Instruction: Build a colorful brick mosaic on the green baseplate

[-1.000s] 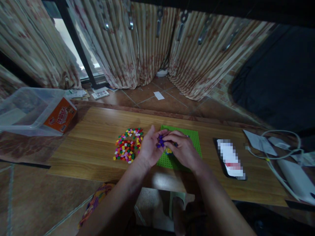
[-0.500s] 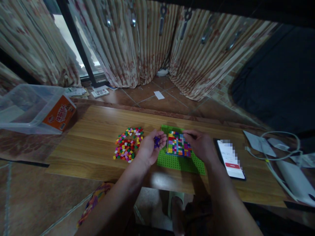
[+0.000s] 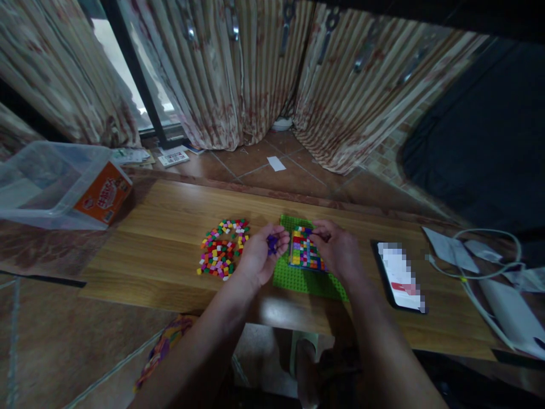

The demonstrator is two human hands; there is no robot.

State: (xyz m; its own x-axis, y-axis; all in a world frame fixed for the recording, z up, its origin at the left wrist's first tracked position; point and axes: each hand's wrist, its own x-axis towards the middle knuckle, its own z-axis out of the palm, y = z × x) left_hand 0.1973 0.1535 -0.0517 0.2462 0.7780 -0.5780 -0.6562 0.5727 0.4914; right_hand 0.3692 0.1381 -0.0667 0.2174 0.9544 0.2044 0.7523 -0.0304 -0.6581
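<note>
My left hand [image 3: 256,257] is cupped palm up around several small purple bricks [image 3: 272,245], just left of the brick-covered panel. Over the right part of that multicoloured panel [image 3: 303,254] is my right hand [image 3: 342,250], thumb and forefinger pinched together near its upper edge. Whatever sits between those fingertips is too small to make out, and the hand hides the panel's right side. Beneath the panel lies a green studded baseplate [image 3: 304,286]. A loose spread of colourful small bricks [image 3: 218,260] lies on the wooden table left of my left hand.
A phone [image 3: 400,278] with a lit screen lies right of my right arm. White cables [image 3: 462,272] and a white box-like device [image 3: 511,312] are at the table's right end. A clear plastic bin [image 3: 55,213] with an orange label stands at the left.
My right hand has shifted left and slightly up over the panel, covering more of its right side. My left hand stays cupped around the purple bricks.
</note>
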